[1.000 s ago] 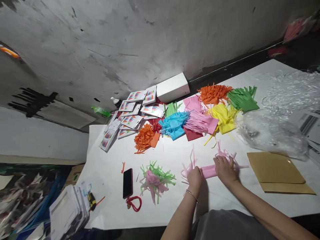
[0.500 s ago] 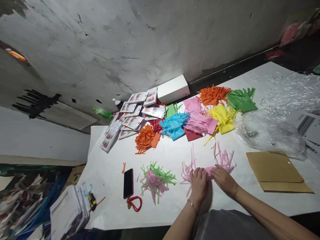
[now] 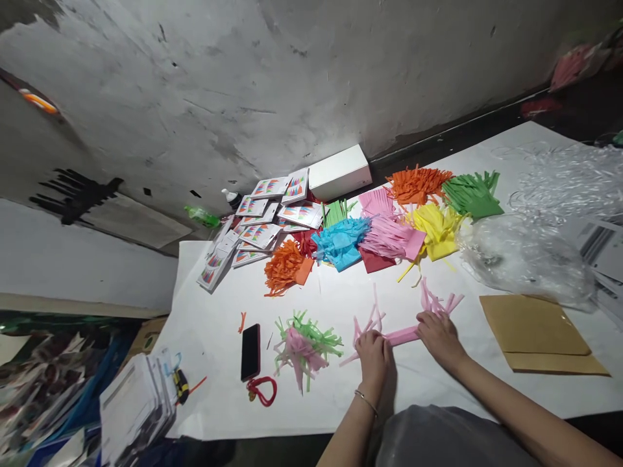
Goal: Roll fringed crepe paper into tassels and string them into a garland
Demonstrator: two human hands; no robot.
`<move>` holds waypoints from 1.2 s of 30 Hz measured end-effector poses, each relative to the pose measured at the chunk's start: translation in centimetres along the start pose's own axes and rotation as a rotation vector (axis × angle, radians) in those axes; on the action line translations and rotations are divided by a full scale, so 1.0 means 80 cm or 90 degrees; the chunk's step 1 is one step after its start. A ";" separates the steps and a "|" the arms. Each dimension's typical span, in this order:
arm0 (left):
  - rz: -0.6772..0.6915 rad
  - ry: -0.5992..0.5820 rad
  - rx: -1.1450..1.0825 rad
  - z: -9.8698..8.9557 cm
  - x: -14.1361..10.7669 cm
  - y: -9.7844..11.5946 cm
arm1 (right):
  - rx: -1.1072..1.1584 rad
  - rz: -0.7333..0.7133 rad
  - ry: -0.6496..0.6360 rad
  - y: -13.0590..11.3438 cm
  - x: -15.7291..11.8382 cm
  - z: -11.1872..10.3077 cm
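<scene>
The two hands stand wider apart than half a second ago, when they nearly met; between them the pink strip (image 3: pixel 403 336) now shows as a narrow, straight band, its limp fringe splayed at both ends. It lies toward the near edge of the table (image 3: pixel 219 415). The left hand (image 3: pixel 374 358) curls over one end, the right hand (image 3: pixel 440 338) over the other; I can't tell whether the fingertips pinch or just press. Left of them sits a crumpled green-and-pink tassel (image 3: pixel 302 350), then a flat black phone (image 3: pixel 250 352). A smooth brown envelope (image 3: pixel 540 334) lies to the right. Toward the far edge are shaggy fringed bundles (image 3: pixel 341 243), glossy packets (image 3: pixel 260 237) and a boxy white carton (image 3: pixel 341 173).
</scene>
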State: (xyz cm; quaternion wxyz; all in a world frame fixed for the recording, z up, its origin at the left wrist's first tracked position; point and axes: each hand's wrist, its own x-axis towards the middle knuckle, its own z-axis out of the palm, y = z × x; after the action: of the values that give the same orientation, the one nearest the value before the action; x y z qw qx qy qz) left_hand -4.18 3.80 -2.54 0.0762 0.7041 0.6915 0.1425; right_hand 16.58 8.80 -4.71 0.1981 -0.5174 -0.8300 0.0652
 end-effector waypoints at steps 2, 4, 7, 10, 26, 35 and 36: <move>-0.042 -0.004 0.023 0.004 0.008 0.005 | -0.025 0.026 -0.010 -0.004 0.010 -0.003; -0.066 -0.013 0.044 0.008 0.016 0.008 | -0.047 0.045 -0.012 -0.006 0.017 -0.004; -0.070 -0.030 0.062 0.011 0.024 0.009 | -0.062 0.053 -0.004 -0.008 0.019 -0.004; -0.065 -0.040 0.069 0.011 0.028 0.008 | -0.044 -0.005 -0.001 -0.012 0.014 0.001; 0.076 0.008 -0.074 0.021 0.001 0.011 | 0.016 -0.163 -0.041 -0.032 -0.002 0.025; -0.002 -0.004 -0.068 0.003 -0.005 0.005 | -0.027 -0.089 -0.017 0.013 -0.009 0.010; -0.019 -0.001 -0.057 0.003 -0.005 0.008 | -0.033 -0.080 -0.023 0.014 -0.006 0.009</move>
State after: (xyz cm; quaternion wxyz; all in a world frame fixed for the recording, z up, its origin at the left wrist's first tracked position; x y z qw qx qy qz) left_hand -3.53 3.44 -2.64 0.1105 0.6898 0.6947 0.1714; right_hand 17.44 8.97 -5.81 0.1732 -0.4678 -0.8658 0.0401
